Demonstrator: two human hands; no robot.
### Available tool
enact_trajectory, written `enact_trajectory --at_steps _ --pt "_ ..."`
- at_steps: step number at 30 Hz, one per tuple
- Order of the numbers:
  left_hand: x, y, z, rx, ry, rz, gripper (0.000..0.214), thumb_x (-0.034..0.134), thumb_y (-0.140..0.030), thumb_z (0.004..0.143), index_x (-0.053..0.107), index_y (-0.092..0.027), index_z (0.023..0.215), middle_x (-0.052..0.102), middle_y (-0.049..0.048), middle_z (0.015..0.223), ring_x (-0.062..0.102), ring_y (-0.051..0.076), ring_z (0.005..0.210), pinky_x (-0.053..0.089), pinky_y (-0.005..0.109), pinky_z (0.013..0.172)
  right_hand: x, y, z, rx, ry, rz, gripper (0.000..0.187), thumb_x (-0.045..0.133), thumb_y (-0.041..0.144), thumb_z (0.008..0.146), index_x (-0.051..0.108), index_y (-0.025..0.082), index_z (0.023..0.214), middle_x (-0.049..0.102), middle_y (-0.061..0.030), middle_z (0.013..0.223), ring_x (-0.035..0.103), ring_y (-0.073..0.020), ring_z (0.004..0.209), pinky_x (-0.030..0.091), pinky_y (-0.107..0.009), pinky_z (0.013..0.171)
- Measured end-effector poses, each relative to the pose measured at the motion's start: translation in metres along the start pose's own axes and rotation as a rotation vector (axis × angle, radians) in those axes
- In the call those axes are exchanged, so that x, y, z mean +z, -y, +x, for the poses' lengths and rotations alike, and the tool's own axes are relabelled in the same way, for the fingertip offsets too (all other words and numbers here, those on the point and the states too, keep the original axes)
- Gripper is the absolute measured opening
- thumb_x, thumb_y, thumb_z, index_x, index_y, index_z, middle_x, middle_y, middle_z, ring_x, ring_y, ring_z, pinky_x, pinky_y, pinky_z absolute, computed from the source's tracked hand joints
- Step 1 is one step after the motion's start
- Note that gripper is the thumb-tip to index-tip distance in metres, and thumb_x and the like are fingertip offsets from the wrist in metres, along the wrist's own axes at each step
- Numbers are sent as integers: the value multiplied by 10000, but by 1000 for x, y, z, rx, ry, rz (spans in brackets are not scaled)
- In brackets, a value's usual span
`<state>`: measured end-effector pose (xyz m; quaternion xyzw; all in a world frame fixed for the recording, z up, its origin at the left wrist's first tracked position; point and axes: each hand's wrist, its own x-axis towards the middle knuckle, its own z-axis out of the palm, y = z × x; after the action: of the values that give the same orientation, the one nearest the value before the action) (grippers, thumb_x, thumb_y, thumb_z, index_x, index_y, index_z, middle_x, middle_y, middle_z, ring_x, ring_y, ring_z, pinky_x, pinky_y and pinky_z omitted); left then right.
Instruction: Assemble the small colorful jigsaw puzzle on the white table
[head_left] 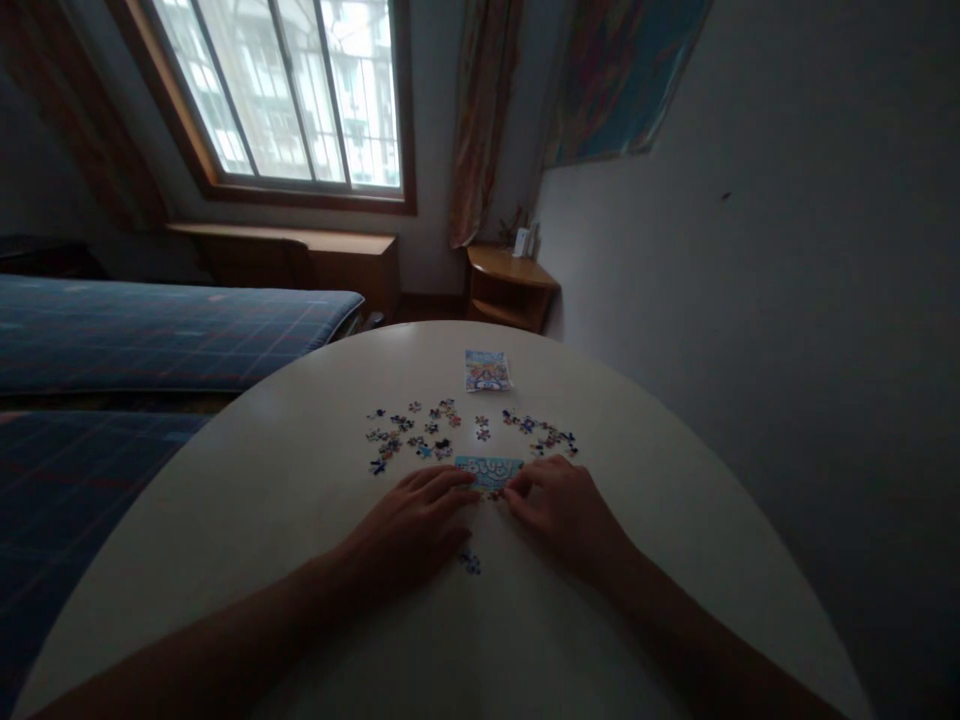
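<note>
Both my hands rest on a round white table point(300, 520). My left hand point(409, 530) lies flat, fingers stretched toward a small joined strip of blue jigsaw pieces point(489, 469). My right hand point(559, 510) has its fingers curled and pressed at the strip's right end; what it pinches is too small to name. Several loose jigsaw pieces point(409, 432) are scattered beyond the strip, with more loose pieces point(541, 433) to the right. One single piece point(470, 563) lies between my wrists. A small picture card point(487, 370) lies farther back.
A bed with a blue checked cover point(150, 335) stands left of the table. A wooden corner shelf point(510, 285) and a low wooden cabinet point(300, 255) sit under the window. A grey wall point(787, 300) runs close along the right.
</note>
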<state>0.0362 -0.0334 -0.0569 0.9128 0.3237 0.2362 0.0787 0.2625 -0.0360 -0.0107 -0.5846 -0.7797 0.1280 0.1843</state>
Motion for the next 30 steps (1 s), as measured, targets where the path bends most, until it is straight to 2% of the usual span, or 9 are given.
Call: enact_trajectory --at_steps 6,14,23,30 --pt "-2 -1 1 34 42 -7 382 571 -130 885 571 -200 1261 597 95 1352 548 265 1242 479 494 1056 7 -1 1 6 -21 -41 133 642 255 849 711 218 741 721 -23 768 625 -215 811 404 -359 766" --pt "-3 -2 1 37 35 -24 392 555 -117 879 556 -203 1261 599 95 1345 554 262 1233 474 494 1056 7 2 1 6 19 -56 166 610 273 885 702 218 758 717 -24 830 622 -220 875 360 -362 790" --pt "-7 -5 3 29 57 -31 352 559 -112 867 552 -191 1211 602 99 1340 565 260 1223 482 484 1053 9 -5 3 17 -44 -10 106 659 293 859 698 217 795 710 -31 819 617 -229 862 361 -376 799" --pt "-5 -3 2 30 41 -31 363 558 -112 863 546 -215 1211 603 88 1338 566 252 1230 477 476 1057 11 -4 2 -120 -26 -8 94 691 265 845 739 275 925 708 -38 972 624 -246 1000 359 -419 887"
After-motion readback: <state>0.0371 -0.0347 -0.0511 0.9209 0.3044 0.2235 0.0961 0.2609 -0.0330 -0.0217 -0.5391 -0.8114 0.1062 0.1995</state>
